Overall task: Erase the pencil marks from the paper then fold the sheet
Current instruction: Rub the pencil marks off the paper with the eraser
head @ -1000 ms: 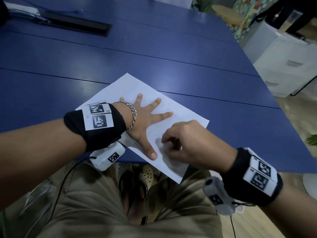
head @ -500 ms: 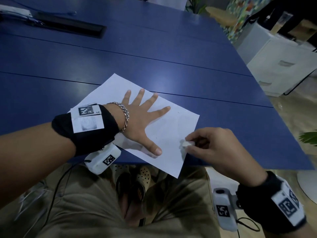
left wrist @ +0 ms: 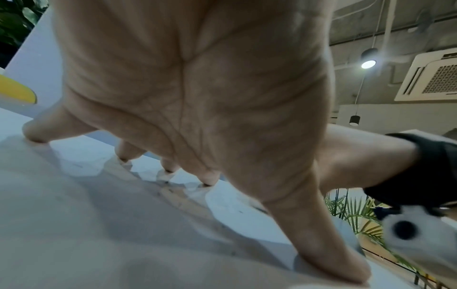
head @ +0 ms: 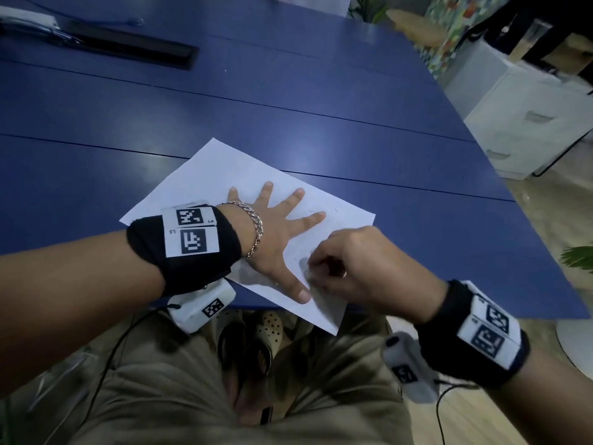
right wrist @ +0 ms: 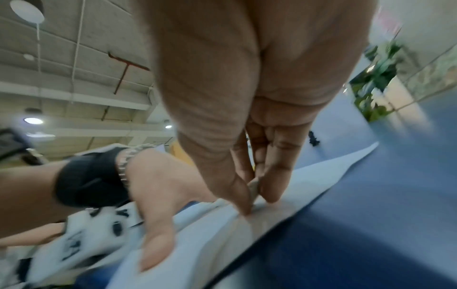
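A white sheet of paper (head: 224, 175) lies askew at the near edge of the blue table (head: 321, 101), one corner hanging over the edge. My left hand (head: 272, 232) presses flat on it with fingers spread; in the left wrist view the fingertips (left wrist: 37, 135) and thumb bear on the paper (left wrist: 74, 224). My right hand (head: 349, 264) pinches a small white eraser (right wrist: 254, 186) between thumb and fingers and holds it down on the paper (right wrist: 321, 172), just right of the left thumb. Faint pencil marks (head: 313, 211) show near the left index fingertip.
A long black strip (head: 128, 46) with cables lies at the table's far left. White drawer cabinets (head: 529, 123) stand off the table's right side. My lap and sandals (head: 250, 335) are below the near edge.
My right hand, off the paper's right edge with the eraser half a second ago, has come back left onto the sheet beside the left thumb. The left hand stays pressed flat.
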The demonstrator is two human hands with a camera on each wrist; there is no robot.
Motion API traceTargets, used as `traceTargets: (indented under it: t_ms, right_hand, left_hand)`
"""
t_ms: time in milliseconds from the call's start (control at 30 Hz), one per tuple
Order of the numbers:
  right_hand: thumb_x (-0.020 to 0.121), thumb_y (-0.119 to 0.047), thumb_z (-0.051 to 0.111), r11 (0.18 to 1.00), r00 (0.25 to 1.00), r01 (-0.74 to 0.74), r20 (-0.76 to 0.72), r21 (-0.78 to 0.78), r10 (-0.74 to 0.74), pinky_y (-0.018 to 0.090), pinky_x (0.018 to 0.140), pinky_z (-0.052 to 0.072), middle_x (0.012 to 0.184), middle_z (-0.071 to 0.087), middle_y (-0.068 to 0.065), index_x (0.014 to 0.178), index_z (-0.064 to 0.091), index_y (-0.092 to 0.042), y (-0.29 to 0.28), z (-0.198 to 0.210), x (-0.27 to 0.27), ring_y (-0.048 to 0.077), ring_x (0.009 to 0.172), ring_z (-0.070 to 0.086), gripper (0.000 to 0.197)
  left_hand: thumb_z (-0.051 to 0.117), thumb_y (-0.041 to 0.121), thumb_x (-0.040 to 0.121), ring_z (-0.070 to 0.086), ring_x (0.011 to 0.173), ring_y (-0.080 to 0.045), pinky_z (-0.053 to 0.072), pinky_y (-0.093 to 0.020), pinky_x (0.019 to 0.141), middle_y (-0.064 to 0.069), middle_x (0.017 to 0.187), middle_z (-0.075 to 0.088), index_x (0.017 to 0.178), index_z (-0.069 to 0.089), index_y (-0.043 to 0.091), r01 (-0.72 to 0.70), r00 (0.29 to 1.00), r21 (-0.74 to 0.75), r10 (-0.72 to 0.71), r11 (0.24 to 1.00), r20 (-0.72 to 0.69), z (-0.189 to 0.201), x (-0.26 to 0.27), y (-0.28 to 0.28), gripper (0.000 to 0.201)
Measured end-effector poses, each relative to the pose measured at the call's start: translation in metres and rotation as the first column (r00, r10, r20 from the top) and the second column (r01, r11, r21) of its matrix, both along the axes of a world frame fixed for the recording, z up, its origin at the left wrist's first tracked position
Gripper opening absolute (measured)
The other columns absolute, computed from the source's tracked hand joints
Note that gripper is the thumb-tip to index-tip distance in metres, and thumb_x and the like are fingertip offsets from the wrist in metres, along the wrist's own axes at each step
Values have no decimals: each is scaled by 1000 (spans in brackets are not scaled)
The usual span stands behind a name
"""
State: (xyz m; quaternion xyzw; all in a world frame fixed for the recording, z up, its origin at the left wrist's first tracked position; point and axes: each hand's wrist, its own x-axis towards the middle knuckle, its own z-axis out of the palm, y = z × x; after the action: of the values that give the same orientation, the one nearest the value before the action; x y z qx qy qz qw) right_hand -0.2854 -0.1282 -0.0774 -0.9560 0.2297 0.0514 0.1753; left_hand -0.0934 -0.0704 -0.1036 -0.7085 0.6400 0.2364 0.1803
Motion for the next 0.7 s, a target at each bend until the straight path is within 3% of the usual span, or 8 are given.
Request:
traceTargets:
  t_ms: [133,300,433,500,600,700]
  right_hand:
    - [87,-26,67,977,976,190,130,-99,-176,34,73,56,82,67,-10,94,76,-24,-26,-4,-6,10,77,63,11]
    - [87,-33,64,998,1000,-15,2,-61,15,35,68,53,79,60,-7,81,68,-23,5,-4,-11,11,70,58,12]
    - [85,-28,69,981,986,155,88,-119,-145,37,74,55,83,64,-8,93,75,-25,-21,-2,-11,13,77,60,11]
    - [85,-27,65,981,989,130,88,-144,-118,37,73,54,85,63,-8,96,74,-25,-15,-5,-10,15,78,60,15]
    - [86,-29,64,996,999,4,33,-90,-1,33,68,53,80,59,-9,84,69,-27,5,-6,-14,11,72,58,5]
    - [87,-29,67,991,991,119,68,-57,-115,28,70,53,80,64,-11,87,71,-30,-7,-2,-27,7,74,60,4]
  left_hand:
    - [52,109,37,-31,152,-43,0,-85,110,14,159,-46,141,-36,65,-8,1000,-1,8,1000,-9,0,-1,-1,143]
    - [54,109,36,-32,152,-42,1,-86,108,15,159,-47,138,-37,66,-8,1000,4,8,1000,1,-1,0,-1,144]
    - [51,110,34,-31,152,-43,3,-87,108,15,158,-47,137,-38,66,-11,1000,9,11,1000,0,0,-1,-2,143]
    - [51,110,34,-32,152,-43,2,-87,108,15,158,-48,137,-38,67,-10,1000,11,10,1000,0,0,-1,-2,143]
    - [52,110,34,-31,152,-42,0,-86,108,16,158,-47,137,-37,68,-14,1000,3,14,1000,1,0,0,-1,142]
    - [53,110,35,-29,153,-41,-3,-85,109,16,161,-43,137,-38,67,-11,1000,-20,10,1000,-12,1,1,1,143]
